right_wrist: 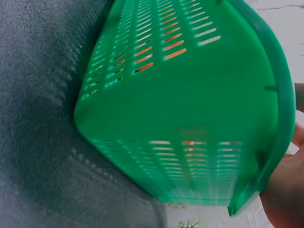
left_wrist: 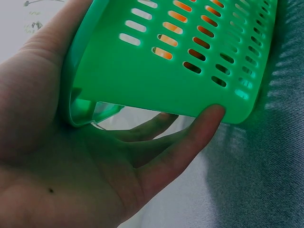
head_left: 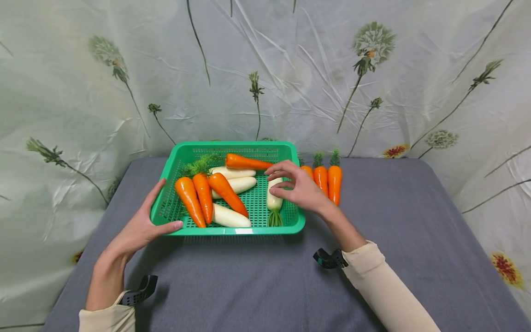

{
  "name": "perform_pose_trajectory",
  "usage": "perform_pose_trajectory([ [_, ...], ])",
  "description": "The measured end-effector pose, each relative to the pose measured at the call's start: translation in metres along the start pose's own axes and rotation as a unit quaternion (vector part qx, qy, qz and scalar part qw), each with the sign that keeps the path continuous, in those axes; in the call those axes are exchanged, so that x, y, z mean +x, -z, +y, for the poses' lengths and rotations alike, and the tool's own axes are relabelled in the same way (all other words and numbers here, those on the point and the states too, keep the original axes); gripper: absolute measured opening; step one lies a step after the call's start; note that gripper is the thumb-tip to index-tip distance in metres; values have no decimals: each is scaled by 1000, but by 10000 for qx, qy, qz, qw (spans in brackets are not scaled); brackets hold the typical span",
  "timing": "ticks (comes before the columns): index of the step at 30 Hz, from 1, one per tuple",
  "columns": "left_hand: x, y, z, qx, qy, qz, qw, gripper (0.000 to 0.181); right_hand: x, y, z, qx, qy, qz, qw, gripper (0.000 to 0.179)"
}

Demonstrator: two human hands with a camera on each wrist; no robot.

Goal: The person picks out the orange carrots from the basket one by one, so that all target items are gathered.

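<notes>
A green plastic basket (head_left: 228, 231) holds several orange carrots (head_left: 190, 201) and several white radishes (head_left: 231, 216). At its left front corner, my left hand (head_left: 143, 226) grips the rim, with the thumb on top; in the left wrist view its fingers (left_wrist: 166, 166) lie along the outer wall. My right hand (head_left: 300, 186) reaches over the basket's right side, above a white radish (head_left: 274, 203) with green leaf stubs toward the front. Its thumb and bent fingers stand apart, and part of that radish shows between them. In the right wrist view the basket wall hides most of this hand.
Several more carrots (head_left: 334, 184) with green tops lie side by side on the grey cloth-covered table (head_left: 398, 230), just right of the basket. A pale curtain (head_left: 290, 69) with a dandelion print hangs behind the table. Each wrist wears a black band (head_left: 330, 259).
</notes>
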State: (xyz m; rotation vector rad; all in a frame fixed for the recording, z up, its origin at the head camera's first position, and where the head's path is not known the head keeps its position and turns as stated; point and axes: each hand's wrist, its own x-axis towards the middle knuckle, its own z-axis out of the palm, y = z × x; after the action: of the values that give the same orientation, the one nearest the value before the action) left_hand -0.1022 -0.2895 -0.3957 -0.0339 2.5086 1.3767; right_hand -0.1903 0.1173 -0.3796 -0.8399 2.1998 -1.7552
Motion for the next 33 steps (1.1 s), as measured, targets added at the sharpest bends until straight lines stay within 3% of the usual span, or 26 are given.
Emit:
perform_pose_trajectory([
  [9,-2,2,0,-2,16,-2,10000,113,11,-11,-4,-123,-25,-264,9996,37],
  [33,-1,2,0,-43,5,-4,10000,112,40,-27,-3,-261,-584,-932,9936,46],
])
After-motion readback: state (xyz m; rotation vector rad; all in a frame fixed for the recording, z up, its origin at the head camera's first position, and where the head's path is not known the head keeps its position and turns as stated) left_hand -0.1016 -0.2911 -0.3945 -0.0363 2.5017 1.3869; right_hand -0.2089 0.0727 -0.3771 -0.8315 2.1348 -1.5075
